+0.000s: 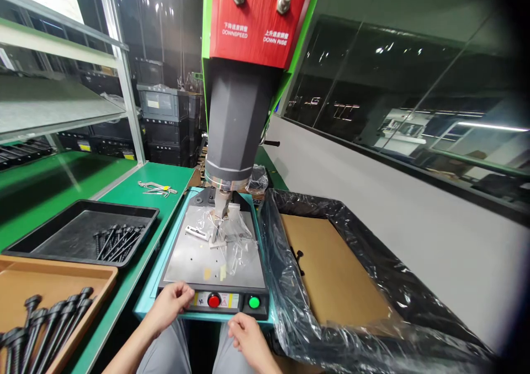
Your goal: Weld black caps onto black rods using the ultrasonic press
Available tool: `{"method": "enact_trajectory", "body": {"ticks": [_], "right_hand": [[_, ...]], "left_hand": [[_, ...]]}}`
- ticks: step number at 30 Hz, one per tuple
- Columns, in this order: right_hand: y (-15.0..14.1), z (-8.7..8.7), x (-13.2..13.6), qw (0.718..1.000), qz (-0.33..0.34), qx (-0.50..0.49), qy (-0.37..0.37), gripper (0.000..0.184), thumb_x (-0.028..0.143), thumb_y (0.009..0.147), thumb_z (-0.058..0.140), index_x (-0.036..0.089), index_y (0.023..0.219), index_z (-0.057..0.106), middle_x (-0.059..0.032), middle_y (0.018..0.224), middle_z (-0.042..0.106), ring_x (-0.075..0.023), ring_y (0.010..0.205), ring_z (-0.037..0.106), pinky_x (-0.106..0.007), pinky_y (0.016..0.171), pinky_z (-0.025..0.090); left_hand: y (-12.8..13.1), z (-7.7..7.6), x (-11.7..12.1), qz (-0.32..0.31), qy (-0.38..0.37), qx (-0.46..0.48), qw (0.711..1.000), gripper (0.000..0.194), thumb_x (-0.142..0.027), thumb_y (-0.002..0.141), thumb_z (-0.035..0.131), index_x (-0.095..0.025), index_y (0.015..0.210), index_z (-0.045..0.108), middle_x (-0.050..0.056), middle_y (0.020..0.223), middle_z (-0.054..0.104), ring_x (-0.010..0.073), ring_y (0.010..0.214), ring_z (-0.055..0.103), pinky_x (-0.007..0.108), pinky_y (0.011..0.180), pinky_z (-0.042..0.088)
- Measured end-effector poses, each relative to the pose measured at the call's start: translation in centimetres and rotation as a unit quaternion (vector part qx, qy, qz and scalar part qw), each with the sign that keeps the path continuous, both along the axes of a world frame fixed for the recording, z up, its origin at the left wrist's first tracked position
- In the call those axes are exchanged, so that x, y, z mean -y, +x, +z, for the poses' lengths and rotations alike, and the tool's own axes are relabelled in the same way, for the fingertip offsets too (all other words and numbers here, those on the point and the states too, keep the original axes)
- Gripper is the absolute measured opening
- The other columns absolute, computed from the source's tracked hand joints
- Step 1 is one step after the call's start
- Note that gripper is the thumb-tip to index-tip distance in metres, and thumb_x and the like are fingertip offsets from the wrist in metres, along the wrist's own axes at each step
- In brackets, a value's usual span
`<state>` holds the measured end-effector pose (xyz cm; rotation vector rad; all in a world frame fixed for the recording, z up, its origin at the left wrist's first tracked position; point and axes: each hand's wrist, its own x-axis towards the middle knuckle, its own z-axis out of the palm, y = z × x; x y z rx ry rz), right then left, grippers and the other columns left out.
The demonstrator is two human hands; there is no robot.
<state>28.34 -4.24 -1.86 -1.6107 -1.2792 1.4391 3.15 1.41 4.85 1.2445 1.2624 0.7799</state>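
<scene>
Seated at a press (240, 120), with left hand (171, 303) curled thumb to forefinger at nine o'clock from the red button (214, 300), right hand (249, 338) loosely half-curled at six from the green button (254, 303), gripping nothing visible. Best kept clear of the metal plate (186, 266), at twelve.

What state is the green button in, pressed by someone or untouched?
Untouched: the green button shows its whole round face, with the right hand below it. Whether it is lit, I cannot tell.
</scene>
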Motion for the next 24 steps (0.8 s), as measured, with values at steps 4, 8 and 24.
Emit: {"method": "enact_trajectory", "body": {"ticks": [4, 8, 24], "right_hand": [[-2.3, 2.1, -1.9, 0.998, 0.047, -0.045, 0.015, 0.025, 0.04, 0.077, 0.059, 0.015, 0.08, 0.06, -0.0047, 0.069, 0.068, -0.0105, 0.046, 0.052, -0.021, 0.043, 0.038], [-5.3, 3.7, -5.0, 0.989, 0.086, -0.099, 0.064, 0.029, 0.034, 0.077, 0.059, 0.014, 0.099, 0.059, -0.0057, 0.077, 0.069, -0.014, 0.056, 0.059, -0.022, 0.046, 0.042], [-7.3, 5.1, -15.6, 0.882, -0.169, 0.167, 0.407, 0.054, 0.013, 0.083, 0.045, 0.018, 0.137, 0.043, -0.0165, 0.148, 0.027, -0.0305, 0.132, 0.039, -0.046, 0.104, 0.04]], "left_hand": [[1.4, 2.3, -2.7, 0.048, 0.032, 0.051, 0.997, 0.045, -0.057, 0.067, 0.069, -0.016, 0.085, 0.063, 0.001, 0.072, 0.061, 0.0147, 0.065, 0.056, 0.024, 0.056, 0.042], [3.2, 5.4, -6.2, 0.116, 0.049, 0.106, 0.986, 0.055, -0.052, 0.064, 0.075, -0.016, 0.104, 0.063, 0.008, 0.1, 0.066, 0.0216, 0.093, 0.061, 0.028, 0.07, 0.049], [7.2, 9.6, -10.0, 0.177, -0.03, 0.317, 0.931, 0.015, -0.021, 0.073, 0.072, -0.014, 0.072, 0.058, 0.001, 0.064, 0.064, 0.011, 0.057, 0.065, 0.015, 0.05, 0.05]]}}
